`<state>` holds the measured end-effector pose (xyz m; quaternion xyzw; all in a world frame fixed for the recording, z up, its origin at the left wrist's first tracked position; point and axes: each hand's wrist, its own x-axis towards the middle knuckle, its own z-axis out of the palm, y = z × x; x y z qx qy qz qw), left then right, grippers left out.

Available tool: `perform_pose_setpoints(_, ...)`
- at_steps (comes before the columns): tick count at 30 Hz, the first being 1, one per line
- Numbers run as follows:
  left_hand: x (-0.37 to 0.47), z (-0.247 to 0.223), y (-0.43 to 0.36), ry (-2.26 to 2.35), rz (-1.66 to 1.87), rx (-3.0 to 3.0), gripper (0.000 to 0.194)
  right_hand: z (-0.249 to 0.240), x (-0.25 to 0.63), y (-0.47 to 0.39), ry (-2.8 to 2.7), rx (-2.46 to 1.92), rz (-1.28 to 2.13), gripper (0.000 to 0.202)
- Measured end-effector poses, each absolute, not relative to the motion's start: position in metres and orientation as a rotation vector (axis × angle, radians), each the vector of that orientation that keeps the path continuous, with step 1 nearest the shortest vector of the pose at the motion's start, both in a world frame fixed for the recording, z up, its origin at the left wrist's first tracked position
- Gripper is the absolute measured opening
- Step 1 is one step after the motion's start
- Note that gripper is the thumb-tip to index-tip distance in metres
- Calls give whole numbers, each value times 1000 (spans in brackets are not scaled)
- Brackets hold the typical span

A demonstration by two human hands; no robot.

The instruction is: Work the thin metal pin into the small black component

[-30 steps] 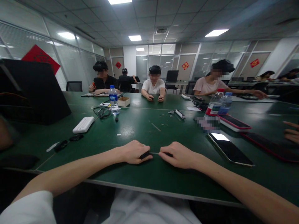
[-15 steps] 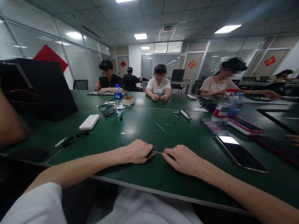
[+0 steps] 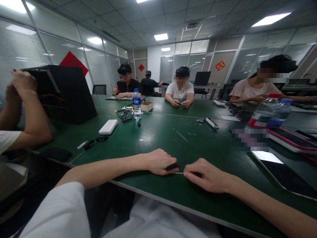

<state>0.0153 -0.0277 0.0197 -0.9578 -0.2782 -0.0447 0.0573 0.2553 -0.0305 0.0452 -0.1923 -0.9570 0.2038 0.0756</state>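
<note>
My left hand [image 3: 161,162] rests closed near the front edge of the green table [image 3: 158,135]. A small black piece [image 3: 171,167] shows between its thumb and fingers. From there a thin pale rod [image 3: 178,173] runs across a short gap to my right hand [image 3: 206,174]. That hand is closed too, its thumb and forefinger pinched at the other end of the rod. The kind of thing held is too small to make out, and the fingers hide most of it. Both forearms lie over the table edge.
A phone [image 3: 279,173] lies right of my right hand, with bottles [image 3: 266,112] behind it. To the left are a white power bank-like box [image 3: 108,127], a water bottle [image 3: 137,105] and a black case [image 3: 71,94] beside another person's arms [image 3: 32,112]. Several people sit across the table.
My view has turned left, so the scene sits further right. Both hands keep their closed hold and are slightly nearer each other. The neighbour's clasped hands at the left have come into view.
</note>
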Motion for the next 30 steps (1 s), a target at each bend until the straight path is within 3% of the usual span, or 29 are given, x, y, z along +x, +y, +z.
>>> perform_pose_setpoints(13,16,19,-28,-1049,-164,-2789,38,44,269,-16,-2905,-863,150,38)
perform_pose_setpoints(30,22,23,-36,-1189,-58,-2741,37,42,258,-32,-2863,-1055,1,37)
